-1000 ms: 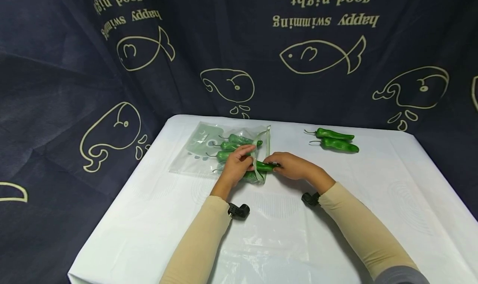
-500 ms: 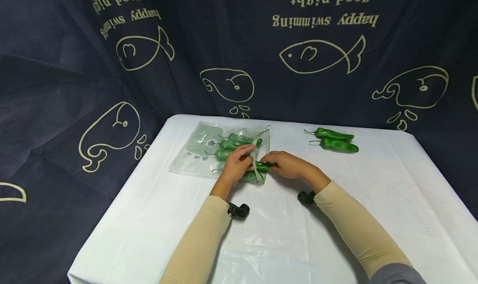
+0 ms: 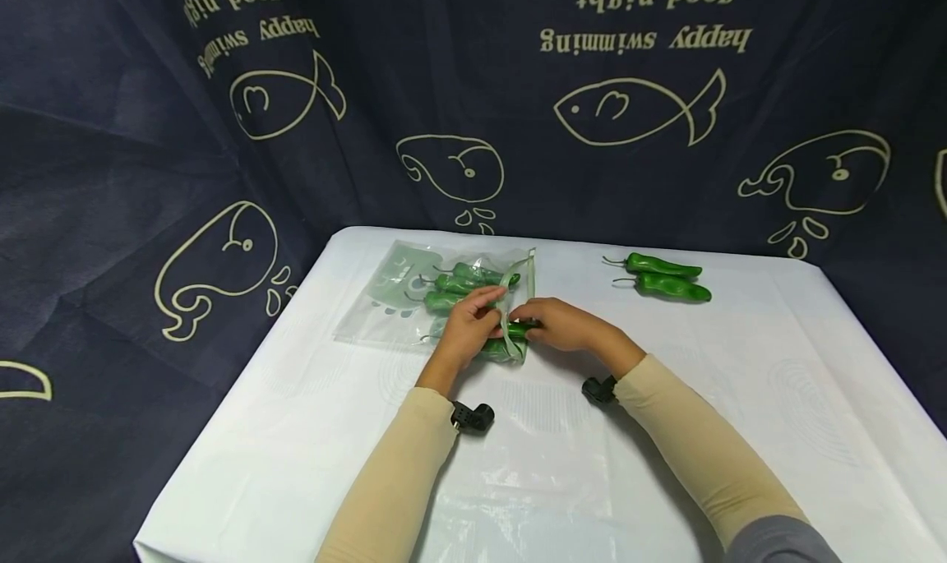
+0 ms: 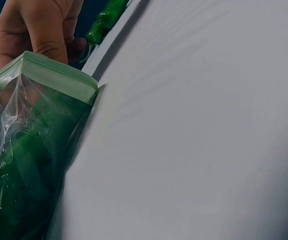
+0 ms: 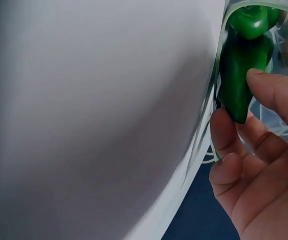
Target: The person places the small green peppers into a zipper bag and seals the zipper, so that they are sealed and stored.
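Observation:
A clear zip bag (image 3: 362,312) with a green print lies flat at the table's back left, its mouth to the right. Several green chili peppers (image 3: 438,302) show through its film. My left hand (image 3: 466,329) holds the upper edge of the mouth, thumb and fingers at the pale green zip strip (image 4: 58,77). At the mouth, my right hand (image 3: 564,325) pinches a green chili pepper (image 5: 236,82) by its tip between thumb and fingers. Most of this pepper is inside the bag. Another pepper (image 5: 251,22) shows further in.
Two more green chili peppers (image 3: 673,288) lie side by side on the white-covered table (image 3: 547,481), right of the bag. A dark curtain (image 3: 473,94) with fish and whale outlines hangs behind the table's back edge. Each wrist carries a small black camera (image 3: 473,417).
My right hand has moved left, and the pepper it pinches has slid deeper into the bag. My left hand and the two loose peppers have stayed in place.

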Tool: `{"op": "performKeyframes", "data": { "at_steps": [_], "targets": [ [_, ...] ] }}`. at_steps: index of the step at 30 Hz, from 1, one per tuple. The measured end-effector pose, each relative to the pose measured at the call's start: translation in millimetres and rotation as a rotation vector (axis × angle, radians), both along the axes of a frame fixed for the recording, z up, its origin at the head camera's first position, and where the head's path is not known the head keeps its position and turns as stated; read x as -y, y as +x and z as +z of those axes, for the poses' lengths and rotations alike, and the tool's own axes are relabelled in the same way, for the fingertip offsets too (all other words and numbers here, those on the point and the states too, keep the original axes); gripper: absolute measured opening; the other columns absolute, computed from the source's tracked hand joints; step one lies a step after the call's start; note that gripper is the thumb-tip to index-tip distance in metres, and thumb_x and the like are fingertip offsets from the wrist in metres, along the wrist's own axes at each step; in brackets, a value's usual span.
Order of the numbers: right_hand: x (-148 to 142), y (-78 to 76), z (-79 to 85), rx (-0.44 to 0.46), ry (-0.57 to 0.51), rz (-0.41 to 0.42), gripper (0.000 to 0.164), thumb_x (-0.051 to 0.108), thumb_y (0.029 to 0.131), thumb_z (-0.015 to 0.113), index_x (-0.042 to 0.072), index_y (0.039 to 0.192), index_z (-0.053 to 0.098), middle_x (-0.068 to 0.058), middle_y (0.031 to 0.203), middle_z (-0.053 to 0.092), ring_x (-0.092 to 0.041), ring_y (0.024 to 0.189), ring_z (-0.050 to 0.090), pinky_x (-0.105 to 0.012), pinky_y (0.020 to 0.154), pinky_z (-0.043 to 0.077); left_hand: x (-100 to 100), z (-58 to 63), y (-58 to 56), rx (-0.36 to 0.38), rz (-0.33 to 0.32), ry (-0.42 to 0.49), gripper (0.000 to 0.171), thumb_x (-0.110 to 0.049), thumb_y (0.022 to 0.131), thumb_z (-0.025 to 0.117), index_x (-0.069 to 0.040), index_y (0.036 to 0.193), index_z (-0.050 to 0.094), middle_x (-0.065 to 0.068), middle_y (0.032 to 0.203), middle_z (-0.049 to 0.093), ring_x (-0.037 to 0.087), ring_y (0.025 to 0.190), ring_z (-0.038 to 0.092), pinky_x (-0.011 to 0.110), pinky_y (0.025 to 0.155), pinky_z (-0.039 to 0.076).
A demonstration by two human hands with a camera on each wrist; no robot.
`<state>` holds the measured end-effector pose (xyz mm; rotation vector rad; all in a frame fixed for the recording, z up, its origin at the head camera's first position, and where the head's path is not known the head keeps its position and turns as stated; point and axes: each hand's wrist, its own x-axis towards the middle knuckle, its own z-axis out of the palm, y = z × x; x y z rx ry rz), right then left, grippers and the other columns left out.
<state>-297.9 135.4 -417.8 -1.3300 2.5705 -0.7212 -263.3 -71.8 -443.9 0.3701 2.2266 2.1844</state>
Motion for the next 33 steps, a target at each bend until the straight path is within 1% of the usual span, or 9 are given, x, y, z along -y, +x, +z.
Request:
{"op": "performKeyframes", "data": {
  "at_steps": [5,8,11,13,17,22,27,33],
  "targets": [
    [2.0,-1.2,-1.3,0.041,0.004,-0.017,0.034,0.004,0.095,0.064,0.005,0.128,0.066,-0.011,0.122,0.065,-0.028,0.115,0.059,-0.046,0.099,0.048,-0.5,0.3,0.6,0.005,0.006,0.004,0.042,0.006,0.096,0.053,0.001,0.137,0.058,0.004,0.141,0.051,0.013,0.090,0.058,0.022,0.067,0.059],
    [0.7,-0.8,-1.5,0.099,0.001,-0.048,0.033,0.002,0.094,0.063,0.005,0.126,0.067,-0.011,0.124,0.065,-0.028,0.116,0.059,-0.046,0.099,0.049,-0.8,0.3,0.8,0.007,0.008,0.002,0.042,0.006,0.095,0.053,0.000,0.137,0.058,0.004,0.141,0.051,0.013,0.089,0.058,0.022,0.066,0.059],
    [-2.0,-0.1,-0.5,0.147,-0.010,-0.067,0.035,-0.004,0.092,0.060,0.005,0.125,0.067,-0.010,0.124,0.065,-0.027,0.112,0.061,-0.046,0.096,0.050,-1.2,0.3,0.9,0.008,0.010,0.001,0.042,0.005,0.095,0.054,0.000,0.136,0.059,0.004,0.141,0.051,0.014,0.089,0.058,0.023,0.066,0.059],
    [-3.4,0.3,0.1,0.167,-0.019,-0.065,0.038,-0.007,0.090,0.058,0.005,0.124,0.067,-0.010,0.124,0.066,-0.027,0.108,0.061,-0.046,0.092,0.051,-1.2,0.8,1.3,0.008,0.011,0.001,0.042,0.005,0.095,0.054,-0.001,0.136,0.059,0.003,0.140,0.051,0.013,0.089,0.058,0.023,0.066,0.059],
    [-4.7,-0.9,-0.1,0.175,-0.022,-0.048,0.043,-0.011,0.087,0.057,0.005,0.125,0.067,-0.009,0.124,0.065,-0.025,0.106,0.061,-0.044,0.091,0.052,-1.0,1.2,1.4,0.006,0.011,0.008,0.042,0.005,0.095,0.054,0.001,0.136,0.059,0.004,0.141,0.051,0.013,0.089,0.058,0.022,0.067,0.059],
    [-2.7,-1.9,-0.2,0.162,-0.017,-0.043,0.042,-0.012,0.088,0.057,0.007,0.125,0.067,-0.008,0.118,0.066,-0.025,0.106,0.060,-0.044,0.091,0.051,-0.5,1.8,1.6,0.004,0.010,0.007,0.042,0.006,0.095,0.053,0.002,0.137,0.058,0.005,0.141,0.051,0.012,0.088,0.057,0.022,0.067,0.059],
    [0.8,-3.3,-0.3,0.134,-0.004,-0.047,0.038,-0.011,0.089,0.057,0.007,0.120,0.068,-0.005,0.109,0.067,-0.021,0.098,0.061,-0.041,0.086,0.052,-0.2,1.9,1.7,0.003,0.006,0.012,0.042,0.006,0.095,0.054,0.002,0.137,0.058,0.006,0.141,0.051,0.012,0.087,0.057,0.022,0.066,0.058],
    [5.0,-6.1,-0.6,0.119,-0.002,-0.055,0.028,-0.007,0.092,0.059,0.007,0.114,0.068,-0.004,0.096,0.067,-0.017,0.086,0.059,-0.037,0.077,0.051,-0.2,3.2,2.9,0.013,0.004,0.018,0.042,0.005,0.095,0.054,0.000,0.136,0.059,0.005,0.141,0.051,0.012,0.087,0.058,0.022,0.066,0.058]
  ]
}}
